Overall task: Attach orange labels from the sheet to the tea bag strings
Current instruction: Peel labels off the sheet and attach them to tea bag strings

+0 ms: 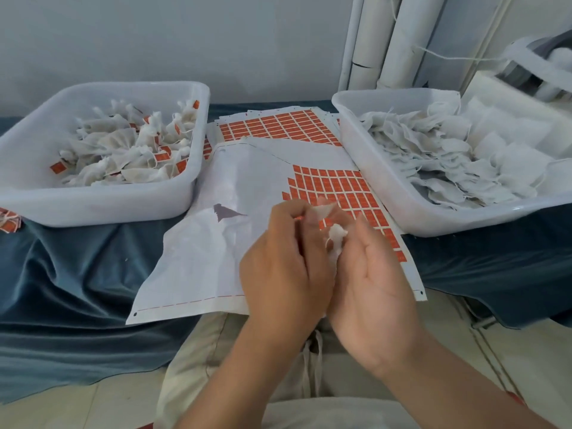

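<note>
The tea bag (pixel 336 240) is held over the near right part of the label sheet (pixel 198 261), its long axis running from the palms up and away toward the remaining orange labels (pixel 335 184). The left hand (pixel 278 270) pinches its upper end with curled fingers. The right hand (pixel 373 283), palm up, grips the bunched body against its thumb. Whether a label is already in the pinch, I cannot tell. The labels lie just beyond the fingertips, so either hand is near. Left of the sheet, a white tub (pixel 93 209) holds labelled bags. To the sheet's right, another tub (pixel 411 212) holds bare bags.
</note>
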The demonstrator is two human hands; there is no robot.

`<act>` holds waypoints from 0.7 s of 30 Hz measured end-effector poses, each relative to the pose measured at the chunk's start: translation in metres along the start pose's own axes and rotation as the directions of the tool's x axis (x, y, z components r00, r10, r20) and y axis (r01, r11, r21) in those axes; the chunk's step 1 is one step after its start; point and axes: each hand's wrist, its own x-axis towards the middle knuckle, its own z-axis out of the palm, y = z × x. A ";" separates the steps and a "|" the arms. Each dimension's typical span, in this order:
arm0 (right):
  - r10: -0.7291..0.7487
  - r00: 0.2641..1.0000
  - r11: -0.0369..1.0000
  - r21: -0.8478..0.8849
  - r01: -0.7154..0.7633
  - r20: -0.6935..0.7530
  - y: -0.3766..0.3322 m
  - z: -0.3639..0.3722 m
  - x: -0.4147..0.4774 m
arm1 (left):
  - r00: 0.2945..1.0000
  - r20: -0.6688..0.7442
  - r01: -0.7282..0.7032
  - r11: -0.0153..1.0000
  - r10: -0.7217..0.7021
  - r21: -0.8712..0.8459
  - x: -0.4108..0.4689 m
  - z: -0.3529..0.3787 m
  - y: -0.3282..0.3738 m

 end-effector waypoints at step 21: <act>0.352 0.931 0.497 -0.862 -0.101 0.094 -0.001 -0.040 0.007 | 0.958 0.228 0.227 0.943 -0.172 -0.242 0.037 -0.029 -0.034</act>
